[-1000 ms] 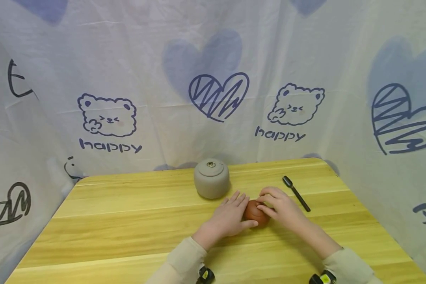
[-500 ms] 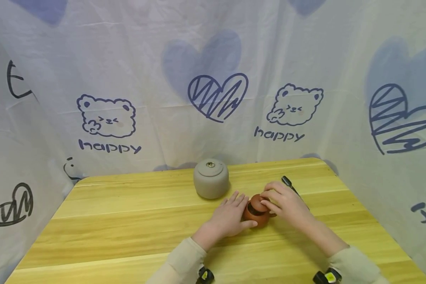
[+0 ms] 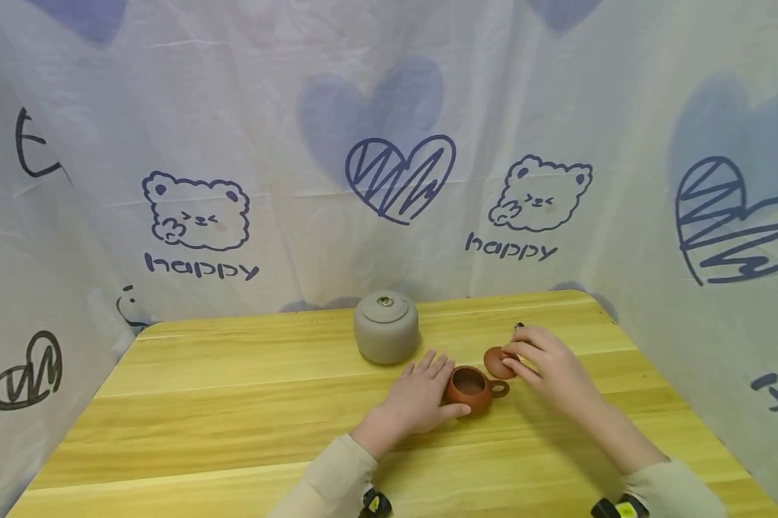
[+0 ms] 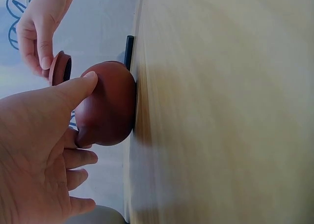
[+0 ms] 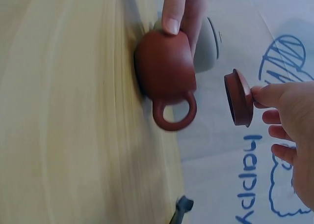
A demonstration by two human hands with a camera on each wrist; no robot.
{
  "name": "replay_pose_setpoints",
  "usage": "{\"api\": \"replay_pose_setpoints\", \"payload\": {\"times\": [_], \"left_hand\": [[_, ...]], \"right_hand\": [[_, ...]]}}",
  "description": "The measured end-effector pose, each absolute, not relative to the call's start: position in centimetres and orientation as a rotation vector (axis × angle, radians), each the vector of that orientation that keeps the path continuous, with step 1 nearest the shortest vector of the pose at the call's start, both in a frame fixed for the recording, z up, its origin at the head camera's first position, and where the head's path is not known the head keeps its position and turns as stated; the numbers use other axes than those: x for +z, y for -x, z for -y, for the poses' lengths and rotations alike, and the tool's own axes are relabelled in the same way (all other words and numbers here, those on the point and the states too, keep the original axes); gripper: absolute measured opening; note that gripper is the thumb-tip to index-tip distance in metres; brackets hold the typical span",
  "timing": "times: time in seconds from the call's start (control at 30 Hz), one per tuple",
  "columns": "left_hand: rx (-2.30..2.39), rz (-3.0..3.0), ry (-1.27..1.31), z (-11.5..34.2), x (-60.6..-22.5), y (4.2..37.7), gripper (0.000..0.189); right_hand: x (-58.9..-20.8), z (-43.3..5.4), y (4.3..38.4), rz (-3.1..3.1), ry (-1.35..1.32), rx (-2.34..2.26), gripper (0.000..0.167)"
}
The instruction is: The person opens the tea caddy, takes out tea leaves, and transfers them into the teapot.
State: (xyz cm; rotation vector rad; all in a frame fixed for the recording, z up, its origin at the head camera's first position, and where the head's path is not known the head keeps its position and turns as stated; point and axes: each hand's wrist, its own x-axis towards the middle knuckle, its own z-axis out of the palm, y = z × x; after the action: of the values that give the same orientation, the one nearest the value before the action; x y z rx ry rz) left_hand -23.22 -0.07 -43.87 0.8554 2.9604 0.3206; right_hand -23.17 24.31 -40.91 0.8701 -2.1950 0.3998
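Note:
A small reddish-brown clay teapot [image 3: 482, 404] stands uncovered on the wooden table, its loop handle pointing right in the head view. My left hand [image 3: 417, 397] holds it from the left, thumb on the near side and fingers on the far side by the spout. In the left wrist view the thumb lies against the teapot body [image 4: 110, 106]. My right hand [image 3: 553, 370] pinches the knob of the matching lid [image 3: 495, 362], raised off to the right of the pot. From the right wrist, the lid [image 5: 239, 98] shows apart from the teapot, its underside facing the table.
A round grey lidded jar [image 3: 386, 331] stands behind the teapot, near the back edge. A black scoop [image 5: 182, 207] lies at the right, mostly hidden behind my right hand in the head view. The table [image 3: 233, 403] ends at a patterned cloth backdrop [image 3: 285, 144].
My right hand has lifted the lid off the teapot and carried it rightward, uncovering the pot's opening. The left hand has stayed in place on the pot.

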Motion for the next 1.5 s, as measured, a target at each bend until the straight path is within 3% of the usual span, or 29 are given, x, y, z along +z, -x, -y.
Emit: {"api": "replay_pose_setpoints", "payload": {"times": [0.47, 0.93, 1.5], "left_hand": [[0.326, -2.953, -0.844, 0.0, -43.6, 23.0, 0.082], [0.326, -2.955, -0.833, -0.1, -43.9, 23.1, 0.082], [0.331, -2.943, -0.831, 0.2, -43.9, 22.9, 0.083]], "right_hand": [[-43.1, -27.3, 22.9, 2.234, -0.797, 0.342, 0.024], [-44.6, -28.4, 22.8, 2.520, -0.723, 0.285, 0.010], [-44.5, -28.4, 22.7, 2.650, -0.681, 0.272, 0.008]]}}
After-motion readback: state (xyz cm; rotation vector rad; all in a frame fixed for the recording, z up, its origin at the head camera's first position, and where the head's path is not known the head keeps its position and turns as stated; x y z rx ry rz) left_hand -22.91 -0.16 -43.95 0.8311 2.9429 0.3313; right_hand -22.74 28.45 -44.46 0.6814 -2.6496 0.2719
